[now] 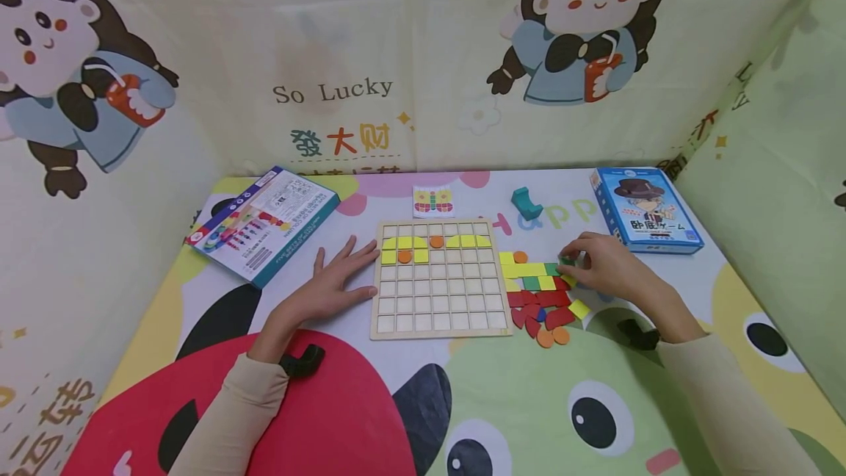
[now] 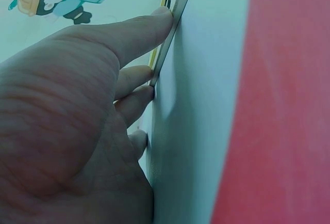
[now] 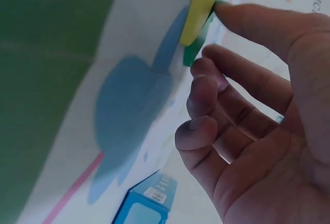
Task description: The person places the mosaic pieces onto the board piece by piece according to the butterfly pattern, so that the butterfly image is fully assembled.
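Observation:
A wooden grid board (image 1: pixel 441 318) lies mid-table, with yellow quarter-round and square pieces and orange discs (image 1: pixel 436 242) in its upper rows. Along the board's left edge, my left hand (image 1: pixel 337 281) rests with spread fingers; in the left wrist view its thumb (image 2: pixel 149 28) touches the board's side. My right hand (image 1: pixel 604 267) is at the upper right of the loose pieces, its thumb and index fingertips at opposite sides of a green piece (image 3: pixel 193 51). Beside that piece is a yellow piece (image 3: pixel 198 15). The other right fingers curl loosely.
Right of the board lie loose red pieces (image 1: pixel 551 298), yellow strips (image 1: pixel 525 270), orange discs (image 1: pixel 545 338) and a blue piece. Behind the board are a butterfly pattern card (image 1: pixel 432 201) and a teal block (image 1: pixel 526 203). Boxes stand at back left (image 1: pixel 264 222) and back right (image 1: pixel 648 210).

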{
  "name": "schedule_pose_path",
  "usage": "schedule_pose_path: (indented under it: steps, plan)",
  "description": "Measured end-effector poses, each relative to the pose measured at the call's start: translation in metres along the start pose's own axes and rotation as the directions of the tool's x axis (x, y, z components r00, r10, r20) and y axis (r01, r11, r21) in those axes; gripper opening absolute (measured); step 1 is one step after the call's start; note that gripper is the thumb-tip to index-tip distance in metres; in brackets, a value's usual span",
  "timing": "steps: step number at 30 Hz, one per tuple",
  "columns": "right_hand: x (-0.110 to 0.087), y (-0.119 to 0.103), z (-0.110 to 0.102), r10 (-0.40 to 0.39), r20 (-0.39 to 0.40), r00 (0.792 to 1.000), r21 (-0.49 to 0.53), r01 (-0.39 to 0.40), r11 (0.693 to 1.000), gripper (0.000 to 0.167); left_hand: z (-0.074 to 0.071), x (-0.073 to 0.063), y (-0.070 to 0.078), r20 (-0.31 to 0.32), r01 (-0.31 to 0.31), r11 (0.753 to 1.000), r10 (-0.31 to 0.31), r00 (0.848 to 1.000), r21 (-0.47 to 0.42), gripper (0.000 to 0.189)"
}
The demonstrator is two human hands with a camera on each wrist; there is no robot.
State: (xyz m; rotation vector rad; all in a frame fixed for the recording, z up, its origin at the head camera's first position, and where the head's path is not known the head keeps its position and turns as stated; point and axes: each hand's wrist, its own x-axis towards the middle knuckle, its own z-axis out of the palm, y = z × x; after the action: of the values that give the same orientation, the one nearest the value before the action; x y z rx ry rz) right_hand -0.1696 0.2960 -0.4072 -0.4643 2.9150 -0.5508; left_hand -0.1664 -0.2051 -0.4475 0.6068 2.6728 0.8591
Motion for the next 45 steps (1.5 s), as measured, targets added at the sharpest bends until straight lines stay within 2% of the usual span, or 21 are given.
schedule_pose_path:
  steps: [5, 16, 23, 33, 39, 45]
  plan:
    - [0.000, 0.007, -0.001, 0.010, 0.020, 1.000, -0.007, -0.010, 1.000, 0.030, 0.000, 0.000, 0.001, -0.001, 0.003, 1.000, -0.003, 1.000, 0.000, 0.085]
    - [0.008, 0.016, 0.003, 0.038, -0.026, 0.999, -0.020, -0.039, 0.999, 0.033, 0.000, 0.001, 0.002, -0.002, 0.000, 1.000, 0.000, 1.000, 0.001, 0.085]
    - [0.000, 0.022, -0.001, 0.064, -0.010, 0.998, 0.004, -0.064, 0.998, 0.040, 0.001, 0.000, 0.001, -0.004, 0.003, 1.000, -0.003, 1.000, -0.001, 0.085]
    - [-0.006, 0.029, -0.004, 0.061, -0.022, 0.998, 0.018, -0.060, 0.998, 0.037, 0.001, 0.000, 0.001, -0.005, 0.004, 1.000, -0.004, 1.000, -0.002, 0.085]
    - [-0.004, 0.024, -0.003, 0.049, -0.029, 0.998, 0.000, -0.049, 0.999, 0.037, 0.000, -0.001, 0.002, -0.004, -0.003, 1.000, 0.003, 1.000, -0.009, 0.084]
    - [0.001, 0.007, -0.001, 0.012, -0.046, 0.999, 0.006, -0.012, 1.000, 0.035, 0.000, -0.001, 0.002, -0.001, 0.000, 1.000, 0.000, 1.000, -0.012, 0.085]
